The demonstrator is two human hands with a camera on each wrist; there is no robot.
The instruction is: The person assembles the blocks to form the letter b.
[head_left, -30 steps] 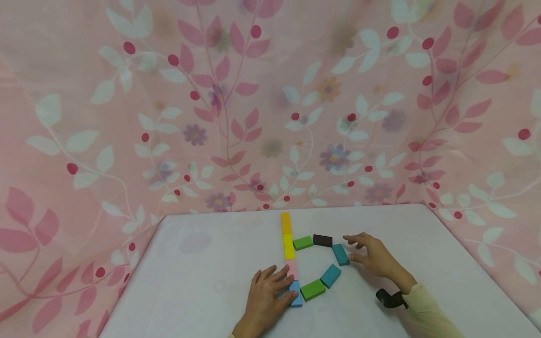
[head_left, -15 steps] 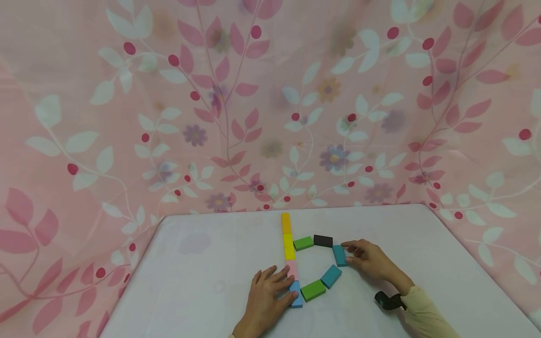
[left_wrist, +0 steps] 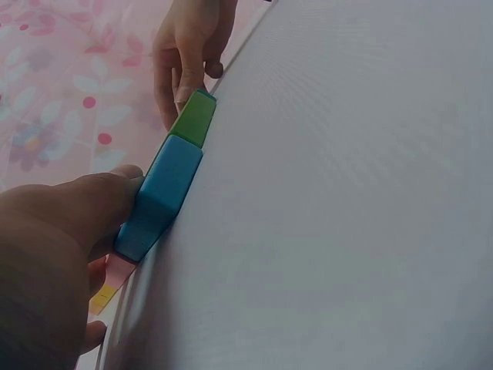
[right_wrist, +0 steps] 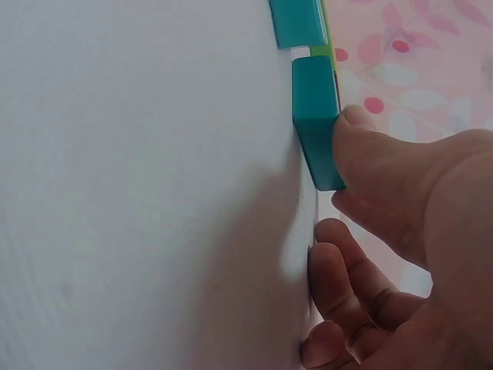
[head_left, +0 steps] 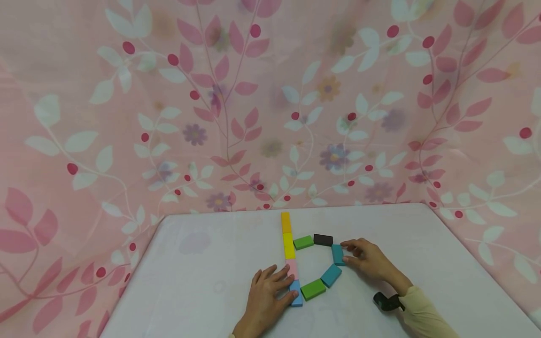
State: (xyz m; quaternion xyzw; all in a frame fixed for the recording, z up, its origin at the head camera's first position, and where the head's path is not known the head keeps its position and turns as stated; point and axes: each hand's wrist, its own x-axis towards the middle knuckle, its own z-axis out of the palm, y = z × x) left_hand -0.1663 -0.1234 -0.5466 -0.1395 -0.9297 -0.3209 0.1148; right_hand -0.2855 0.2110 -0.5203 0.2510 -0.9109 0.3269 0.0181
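Observation:
My left hand [head_left: 270, 295] lies with fingers spread over the near end of a straight column of flat blocks. Its thumb and fingertips touch the light-blue block [head_left: 296, 300] and reach the pink block [head_left: 292, 270]; in the left wrist view the thumb lies against the light-blue block [left_wrist: 171, 173]. At the right, the thumb and index finger of my right hand [head_left: 372, 263] touch the right side of a teal block [head_left: 338, 255]. The right wrist view shows the thumb against this teal block [right_wrist: 316, 116], other fingers loosely bent. A second teal block [head_left: 331, 275] sits just nearer.
An orange block [head_left: 286, 222] and a yellow block [head_left: 289, 246] continue the column away from me. A green block [head_left: 303, 242], a black block [head_left: 323, 240] and a nearer green block [head_left: 313, 289] form a curve with the teal ones. A floral cloth [head_left: 270, 117] hangs behind the white table [head_left: 203, 281].
My right hand has come in against the far teal block, which has shifted slightly left and turned straighter, its near end closer to the second teal block. My left hand stays in place.

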